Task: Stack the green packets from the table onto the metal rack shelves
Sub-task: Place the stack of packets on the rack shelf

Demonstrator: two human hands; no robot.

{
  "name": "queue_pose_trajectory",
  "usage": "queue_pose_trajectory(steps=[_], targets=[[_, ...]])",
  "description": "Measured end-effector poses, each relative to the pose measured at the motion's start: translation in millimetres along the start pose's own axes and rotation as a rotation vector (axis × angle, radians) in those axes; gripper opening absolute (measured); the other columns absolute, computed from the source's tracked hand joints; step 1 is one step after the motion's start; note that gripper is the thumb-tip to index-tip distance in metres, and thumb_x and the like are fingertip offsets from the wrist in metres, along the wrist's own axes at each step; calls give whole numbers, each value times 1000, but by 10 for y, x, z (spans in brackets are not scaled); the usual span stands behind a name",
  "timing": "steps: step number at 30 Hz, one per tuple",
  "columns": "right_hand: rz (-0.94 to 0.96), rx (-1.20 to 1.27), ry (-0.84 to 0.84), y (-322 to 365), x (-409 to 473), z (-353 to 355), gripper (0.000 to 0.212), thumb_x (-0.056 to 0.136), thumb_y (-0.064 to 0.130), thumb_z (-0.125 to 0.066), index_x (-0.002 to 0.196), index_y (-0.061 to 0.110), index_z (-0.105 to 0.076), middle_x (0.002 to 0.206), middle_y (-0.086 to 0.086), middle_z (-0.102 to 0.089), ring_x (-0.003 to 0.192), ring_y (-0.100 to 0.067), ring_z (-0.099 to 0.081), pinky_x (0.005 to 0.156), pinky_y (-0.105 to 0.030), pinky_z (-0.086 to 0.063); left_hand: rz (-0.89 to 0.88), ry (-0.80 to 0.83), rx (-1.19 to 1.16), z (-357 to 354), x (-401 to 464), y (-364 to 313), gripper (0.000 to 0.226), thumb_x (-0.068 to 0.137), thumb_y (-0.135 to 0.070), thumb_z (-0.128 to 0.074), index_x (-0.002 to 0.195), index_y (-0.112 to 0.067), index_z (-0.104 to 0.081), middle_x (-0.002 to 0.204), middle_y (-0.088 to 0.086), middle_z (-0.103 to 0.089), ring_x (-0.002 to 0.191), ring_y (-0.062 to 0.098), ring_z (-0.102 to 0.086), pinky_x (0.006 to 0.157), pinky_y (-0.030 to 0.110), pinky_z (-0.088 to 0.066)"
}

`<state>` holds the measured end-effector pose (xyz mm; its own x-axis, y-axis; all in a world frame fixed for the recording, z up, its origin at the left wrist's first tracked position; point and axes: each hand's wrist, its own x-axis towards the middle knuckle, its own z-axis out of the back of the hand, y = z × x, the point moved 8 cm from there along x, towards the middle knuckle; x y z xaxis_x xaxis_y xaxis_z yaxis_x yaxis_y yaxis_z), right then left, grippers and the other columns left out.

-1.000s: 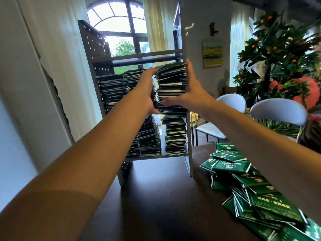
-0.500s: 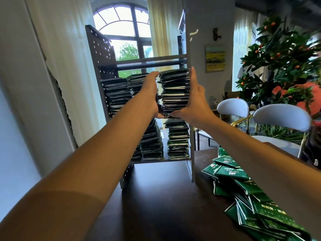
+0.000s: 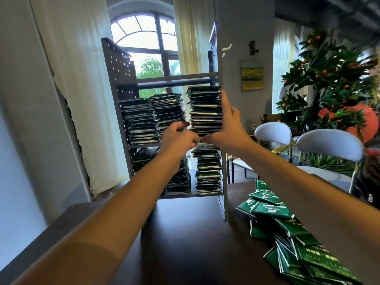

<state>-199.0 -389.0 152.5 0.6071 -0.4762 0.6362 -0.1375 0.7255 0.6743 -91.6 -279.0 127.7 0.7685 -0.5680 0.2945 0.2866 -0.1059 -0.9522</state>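
Metal rack (image 3: 121,83): on dark counter (image 3: 185,243); middle shelf holds three stacks of green packets, lower shelf more. Right-hand stack (image 3: 205,110): right hand (image 3: 228,128) flat against its right side, fingers straight, thumb under its base. Left hand (image 3: 178,138): fingers curled at stack's lower left; grip on anything cannot be told. Loose green packets (image 3: 287,229): heaped on counter, right of rack

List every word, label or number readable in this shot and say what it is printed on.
Loose green packets on the table: white print on their faces, too blurred to read.
Stacked packets on the metal rack: only edges show, no text visible.
Painting on the wall: no lettering visible.
Nothing in this view can be quoted with confidence.
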Motion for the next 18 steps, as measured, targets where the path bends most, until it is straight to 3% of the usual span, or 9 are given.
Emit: queue_pose_trajectory(steps=[2, 4, 6, 10, 14, 16, 18], targets=[[-9, 5, 5, 7, 19, -3, 119, 78, 2, -79, 160, 34, 2, 155, -10, -22, 108, -4, -46, 77, 6, -34, -98, -9, 149, -4, -37, 34, 51, 80, 1, -76, 122, -17, -55, 106, -3, -62, 88, 7, -61, 70, 20, -51], [-39, 26, 7, 2, 25, -9, 114, 81, -4, -74, 160, 34, -2, 153, -10, -24, 85, 2, -43, 52, 7, -33, -166, -31, 204, 2, -33, 22, 51, 79, -2, -80, 119, -21, -53, 101, -7, -61, 84, 3, -58, 65, 16, -46], [-42, 38, -7, -12, 28, -2, 109, 81, -5, -72, 160, 34, -6, 150, -10, -28, 85, 2, -41, 50, 6, -33, -211, -50, 227, 11, 12, 24, 48, 78, -5, -83, 114, -21, -55, 98, -8, -61, 84, 4, -59, 67, 16, -47], [-52, 52, -37, -31, 53, 21, 101, 83, -2, -69, 157, 37, -12, 138, -7, -32, 97, -6, -44, 61, -5, -36, -282, -51, 281, -12, 66, 1, 41, 77, -7, -84, 106, -21, -59, 92, -9, -63, 80, 2, -60, 60, 10, -47], [-69, 42, -55, -37, 80, 42, 93, 87, 2, -65, 156, 38, -14, 128, -4, -32, 87, -3, -43, 63, -10, -35, -311, -101, 305, 17, 135, -31, 34, 79, -10, -84, 104, -20, -62, 83, -10, -63, 72, 3, -60, 52, 6, -46], [-68, 29, -62, -47, 92, 34, 89, 89, 2, -64, 155, 37, -17, 135, -6, -34, 84, -2, -42, 61, -9, -35, -312, -123, 322, 29, 178, -13, 34, 80, -12, -84, 103, -23, -63, 84, -10, -64, 74, 7, -63, 62, 16, -56], [-81, 13, -64, -70, 93, 21, 86, 90, 4, -63, 155, 36, -18, 140, -7, -35, 82, 2, -41, 54, -7, -37, -311, -134, 357, 22, 202, 20, 35, 80, -14, -84, 102, -27, -61, 84, -11, -64, 77, 10, -66, 72, 35, -62]])
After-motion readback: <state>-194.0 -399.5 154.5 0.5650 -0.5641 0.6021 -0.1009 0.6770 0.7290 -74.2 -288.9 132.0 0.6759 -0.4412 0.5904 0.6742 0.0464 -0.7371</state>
